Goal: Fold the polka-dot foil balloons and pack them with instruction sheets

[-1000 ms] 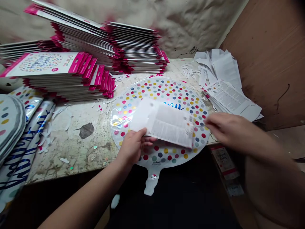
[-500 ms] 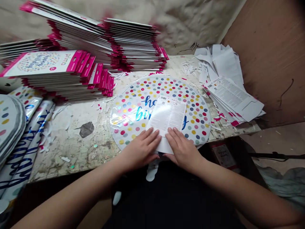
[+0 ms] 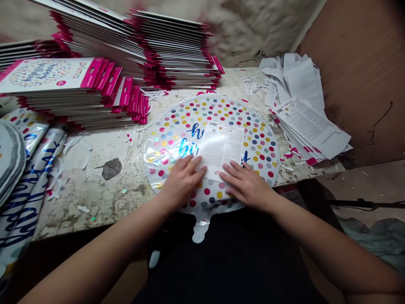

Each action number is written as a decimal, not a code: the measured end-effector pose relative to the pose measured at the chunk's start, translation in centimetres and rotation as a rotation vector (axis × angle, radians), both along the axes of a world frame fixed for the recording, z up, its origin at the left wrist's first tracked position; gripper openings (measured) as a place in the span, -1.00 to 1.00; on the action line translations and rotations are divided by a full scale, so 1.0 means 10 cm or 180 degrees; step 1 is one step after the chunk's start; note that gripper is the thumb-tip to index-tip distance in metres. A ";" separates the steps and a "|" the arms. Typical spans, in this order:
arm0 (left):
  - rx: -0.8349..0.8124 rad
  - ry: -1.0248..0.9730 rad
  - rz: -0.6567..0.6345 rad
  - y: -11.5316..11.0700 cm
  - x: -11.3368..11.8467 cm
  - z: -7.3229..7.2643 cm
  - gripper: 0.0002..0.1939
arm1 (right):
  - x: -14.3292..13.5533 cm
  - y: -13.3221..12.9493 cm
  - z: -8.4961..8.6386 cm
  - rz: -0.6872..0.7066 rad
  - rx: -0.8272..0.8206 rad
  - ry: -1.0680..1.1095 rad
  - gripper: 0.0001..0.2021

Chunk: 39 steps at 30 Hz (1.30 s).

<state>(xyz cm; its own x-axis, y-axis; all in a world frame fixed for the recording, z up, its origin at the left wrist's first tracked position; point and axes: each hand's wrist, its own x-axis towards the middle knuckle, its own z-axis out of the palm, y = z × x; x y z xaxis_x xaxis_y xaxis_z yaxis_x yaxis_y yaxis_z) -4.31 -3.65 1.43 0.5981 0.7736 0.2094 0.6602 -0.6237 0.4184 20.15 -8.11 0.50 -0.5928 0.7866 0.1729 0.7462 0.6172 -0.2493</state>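
Note:
A flat, round foil balloon (image 3: 262, 145) with coloured dots and blue lettering lies on the worktable, its tail (image 3: 200, 231) hanging over the front edge. On its middle rests a printed white paper packet (image 3: 221, 145), which covers part of the lettering. My left hand (image 3: 182, 179) lies at the packet's lower left corner, fingers stretched out and touching its edge. Over the lower right corner, my right hand (image 3: 248, 185) is spread with its fingertips on the paper. Neither hand grips anything.
Tall stacks of pink-edged packets (image 3: 177, 50) stand at the back, with another packet pile (image 3: 76, 93) at left. Folded foil balloons (image 3: 41, 169) lie far left. Loose printed sheets (image 3: 311, 126) sit at right beside a brown board (image 3: 357, 84). Paper scraps litter the worktable (image 3: 104, 198).
The white flap at the packet's lower end no longer sticks out toward me; a printed lower edge shows instead. My hands have moved apart, uncovering the balloon's lower part. The view shifted slightly.

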 end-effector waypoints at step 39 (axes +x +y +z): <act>-0.2130 -0.1841 0.0789 -0.17 0.04 0.69 -0.35 | 0.58 0.06 0.78 -0.1124 0.0520 0.0243 -0.70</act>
<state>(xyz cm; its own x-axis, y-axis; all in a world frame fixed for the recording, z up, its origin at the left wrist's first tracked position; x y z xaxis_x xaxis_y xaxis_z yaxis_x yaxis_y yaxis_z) -3.95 -5.37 8.29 0.3404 0.9334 -0.1135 0.3180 -0.0007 0.9481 25.91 -7.55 8.26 -0.2714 0.8982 0.3458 0.9028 0.3621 -0.2321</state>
